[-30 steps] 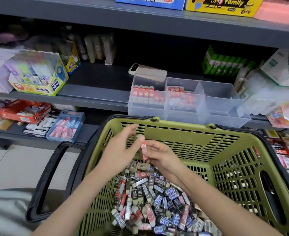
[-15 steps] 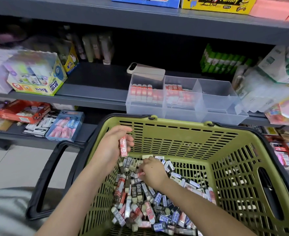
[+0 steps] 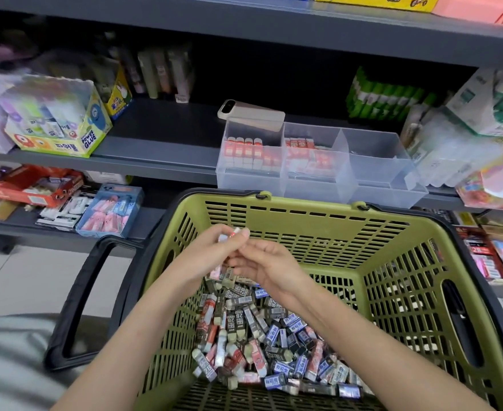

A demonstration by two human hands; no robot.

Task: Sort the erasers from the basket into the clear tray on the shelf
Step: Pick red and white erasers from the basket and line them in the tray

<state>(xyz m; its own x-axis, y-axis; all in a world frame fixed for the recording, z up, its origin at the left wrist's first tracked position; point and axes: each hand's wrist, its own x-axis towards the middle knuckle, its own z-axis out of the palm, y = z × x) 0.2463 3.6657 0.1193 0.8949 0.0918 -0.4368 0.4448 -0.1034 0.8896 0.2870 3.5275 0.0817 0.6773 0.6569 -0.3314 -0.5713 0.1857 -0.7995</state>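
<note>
A green basket [image 3: 318, 229] holds a heap of several erasers [image 3: 262, 336] in red, blue and dark sleeves. Above the heap, my left hand [image 3: 205, 256] grips red-sleeved erasers [image 3: 234, 232] between its fingers. My right hand [image 3: 266, 266] is raised against it, fingers curled toward the same erasers; what it holds is hidden. On the shelf behind stands the clear tray [image 3: 377, 185], its left and middle compartments lined with red erasers [image 3: 251, 154], its right compartment bare.
A phone [image 3: 250, 112] lies behind the tray. A yellow glue box [image 3: 57, 126] sits on the shelf at left, green glue sticks [image 3: 386, 97] and wrapped packs at right. The basket's black handle [image 3: 78, 301] hangs over the floor.
My right hand has risen from the eraser heap and met my left hand above the basket. The left hand still holds its red erasers.
</note>
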